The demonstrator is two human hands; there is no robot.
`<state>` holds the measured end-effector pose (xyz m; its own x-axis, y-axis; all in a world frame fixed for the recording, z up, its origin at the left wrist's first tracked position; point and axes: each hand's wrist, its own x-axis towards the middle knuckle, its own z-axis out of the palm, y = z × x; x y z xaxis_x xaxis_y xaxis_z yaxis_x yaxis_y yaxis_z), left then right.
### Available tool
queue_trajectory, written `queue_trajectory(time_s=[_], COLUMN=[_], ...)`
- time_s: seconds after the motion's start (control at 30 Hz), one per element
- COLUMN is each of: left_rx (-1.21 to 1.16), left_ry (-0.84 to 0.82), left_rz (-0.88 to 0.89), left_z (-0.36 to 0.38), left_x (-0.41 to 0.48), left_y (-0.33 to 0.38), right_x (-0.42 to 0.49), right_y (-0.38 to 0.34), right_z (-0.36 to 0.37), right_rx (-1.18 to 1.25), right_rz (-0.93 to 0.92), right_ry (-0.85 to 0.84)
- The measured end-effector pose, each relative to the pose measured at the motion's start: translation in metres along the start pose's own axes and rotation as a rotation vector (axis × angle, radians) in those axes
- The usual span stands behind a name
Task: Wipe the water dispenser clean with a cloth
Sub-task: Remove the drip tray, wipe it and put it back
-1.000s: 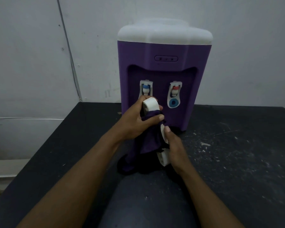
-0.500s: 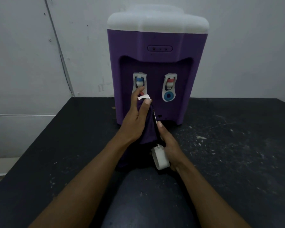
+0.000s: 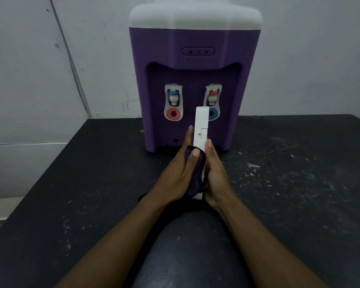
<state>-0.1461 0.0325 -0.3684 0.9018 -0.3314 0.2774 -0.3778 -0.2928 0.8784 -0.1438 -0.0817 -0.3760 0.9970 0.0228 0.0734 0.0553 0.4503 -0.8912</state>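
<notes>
A purple water dispenser (image 3: 193,46) with a white top stands at the back of the black table (image 3: 299,183), two taps on its front. In front of it I hold a white drip tray (image 3: 201,125) upright on its end. My left hand (image 3: 175,177) presses a purple cloth (image 3: 195,173) against the tray's left face, thumb on the cloth, fingers reaching up along the tray. My right hand (image 3: 216,173) grips the tray's lower right side. The tray's lower part is hidden between hands and cloth.
A grey wall (image 3: 50,69) rises behind the table. White flecks and scuffs (image 3: 254,166) dot the tabletop to the right of the dispenser. A dark rounded shape (image 3: 187,256) lies between my forearms at the table's near edge.
The tray has swung up from a low tilt to stand upright. My left hand and cloth slid down from the tray's top end to its lower half. The camera moved closer.
</notes>
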Motion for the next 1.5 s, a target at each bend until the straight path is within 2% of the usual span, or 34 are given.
queue_trajectory(time_s=[0.1, 0.27, 0.4, 0.5, 0.7, 0.83, 0.93, 1.03, 1.1, 1.2, 1.37, 1.43, 1.5], left_rx=[0.024, 0.0, 0.004, 0.052, 0.057, -0.023, -0.06, 0.008, 0.042, 0.039, -0.089, -0.132, -0.156], left_ry=[-0.009, 0.058, 0.03, 0.068, 0.183, 0.274, 0.206, -0.039, -0.121, -0.084, 0.127, 0.124, 0.039], left_rz=[-0.115, -0.138, -0.248, -0.307, -0.205, -0.183, -0.258, -0.417, -0.458, -0.39, -0.302, -0.302, -0.327], left_z=[-0.005, -0.015, -0.02, -0.024, -0.027, -0.034, -0.034, -0.034, -0.035, -0.04, -0.042, -0.042, -0.043], left_x=[0.006, 0.021, 0.025, 0.023, 0.018, 0.023, 0.021, 0.016, 0.013, 0.014, 0.024, 0.028, 0.029], left_y=[0.008, 0.01, -0.002, 0.003, 0.015, 0.025, 0.024, 0.022, 0.022, 0.027, 0.032, 0.03, 0.029], right_x=[0.001, 0.002, 0.003, 0.003, 0.005, 0.003, 0.002, 0.003, 0.003, 0.003, 0.0, 0.0, 0.001], right_y=[0.002, 0.003, 0.001, -0.002, -0.001, 0.005, 0.003, -0.001, -0.002, 0.0, 0.001, 0.0, -0.003], right_z=[-0.001, -0.001, -0.005, -0.006, -0.008, -0.007, -0.006, -0.009, -0.009, -0.005, -0.002, -0.001, -0.001], right_rx=[-0.019, -0.031, -0.067, -0.038, -0.039, -0.042, -0.028, 0.043, 0.084, 0.103, 0.05, 0.095, 0.159], right_rz=[-0.008, -0.009, 0.034, 0.108, 0.078, 0.03, 0.033, 0.101, 0.128, 0.166, 0.085, 0.135, 0.205], right_ry=[0.001, 0.015, 0.059, 0.12, 0.127, 0.034, 0.033, 0.071, 0.088, 0.1, 0.019, 0.029, 0.059])
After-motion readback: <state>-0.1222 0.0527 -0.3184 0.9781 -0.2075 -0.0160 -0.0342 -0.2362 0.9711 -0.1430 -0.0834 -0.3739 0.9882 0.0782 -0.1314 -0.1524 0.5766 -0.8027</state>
